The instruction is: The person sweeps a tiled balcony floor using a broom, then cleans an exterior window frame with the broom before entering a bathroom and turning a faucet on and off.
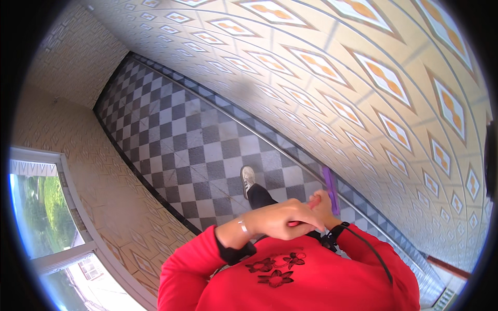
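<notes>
My left hand (pixel 286 219), with a band on its wrist, reaches across in front of my red top and closes over a small pinkish-red object (pixel 314 201). Close against it is my right hand (pixel 326 208), its fingers curled around the upper part of the same object. Another bit of red shows under the left fingers; the hands hide most of the shape, so its kind cannot be told. Just beyond the right hand, a flat purple strip (pixel 330 190) crosses the thin metal rail (pixel 233 118). Whether the right hand touches the strip is unclear.
A patterned tiled wall (pixel 350 77) rises at the right beyond the rail. Grey checkered floor (pixel 186 136) runs ahead, with one shoe (pixel 248 179) on it. A white-framed window (pixel 62 260) is at the lower left. A dark cable (pixel 369 247) runs along the right sleeve.
</notes>
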